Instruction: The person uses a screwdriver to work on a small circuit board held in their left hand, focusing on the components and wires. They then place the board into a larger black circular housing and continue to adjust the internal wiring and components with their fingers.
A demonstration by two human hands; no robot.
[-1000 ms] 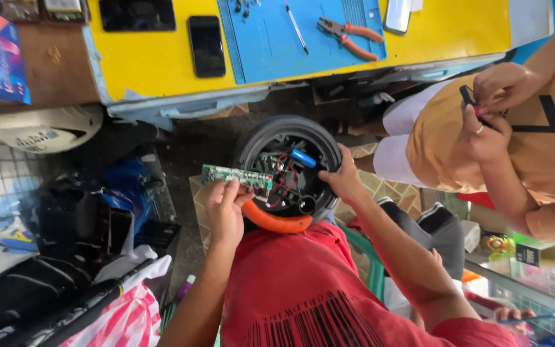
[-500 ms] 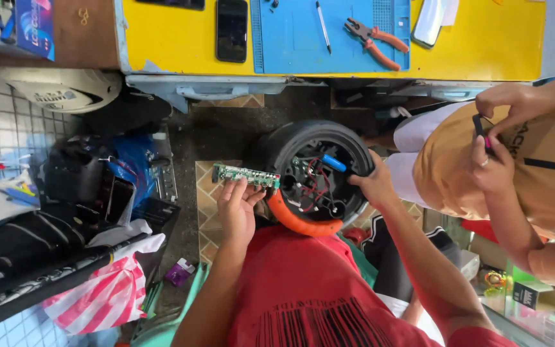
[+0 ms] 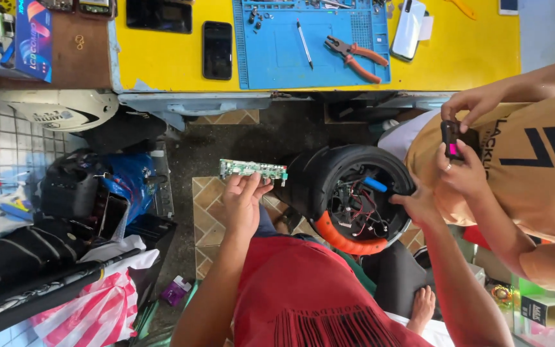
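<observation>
Circuit board [image 3: 253, 169], green, pinched at its lower edge by left hand [image 3: 244, 204]; right hand [image 3: 419, 207] grips wheel hub [image 3: 353, 196]; keep fingers off components.

Green circuit board [image 3: 252, 169], matt; wheel with black rubber tyre [image 3: 329, 168], dull, and glossy orange plastic rim guard [image 3: 345, 241]; smooth blue silicone work mat [image 3: 290, 51]; yellow painted benchtop [image 3: 162, 58].

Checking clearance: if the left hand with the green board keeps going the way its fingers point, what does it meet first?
The left hand points up-frame past the green circuit board. Beyond it the dark floor looks free until the yellow workbench edge; depth is unclear.
</observation>
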